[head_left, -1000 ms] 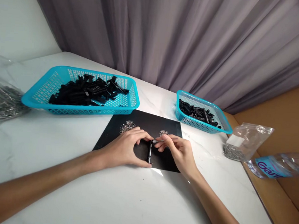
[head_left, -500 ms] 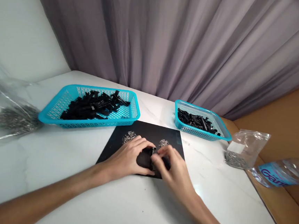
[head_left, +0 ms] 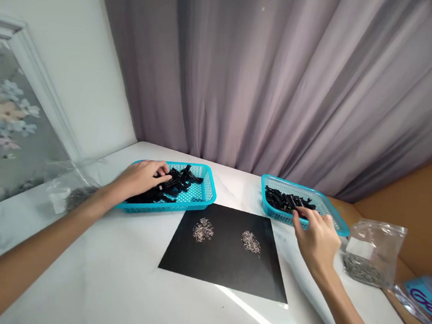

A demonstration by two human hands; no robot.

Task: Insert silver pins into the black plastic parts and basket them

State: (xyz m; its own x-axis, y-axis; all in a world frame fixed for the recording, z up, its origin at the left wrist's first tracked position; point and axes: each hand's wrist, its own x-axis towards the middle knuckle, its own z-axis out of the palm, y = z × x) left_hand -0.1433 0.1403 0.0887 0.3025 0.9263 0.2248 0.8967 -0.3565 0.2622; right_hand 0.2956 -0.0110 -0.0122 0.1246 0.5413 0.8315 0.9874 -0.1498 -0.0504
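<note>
My left hand [head_left: 141,175] reaches into the left blue basket [head_left: 202,201], its fingers curled on the heap of black plastic parts [head_left: 174,184]. At the near edge of the right blue basket [head_left: 341,227], my right hand [head_left: 317,237] pinches a small black part [head_left: 304,210] between thumb and fingertips. More black parts [head_left: 283,198] fill that basket. Between the baskets a black mat [head_left: 225,266] carries two little piles of metal pieces [head_left: 203,230] [head_left: 251,242].
A clear bag of metal pieces [head_left: 370,256] lies right of the right basket, with a blue-labelled bag [head_left: 425,296] beyond it by a brown board. Another clear bag [head_left: 71,195] sits at the table's left edge. A grey curtain hangs behind.
Both hands left the mat, where they held a black part together. The left went out to the left basket, the right to the right basket. The view tilted up.
</note>
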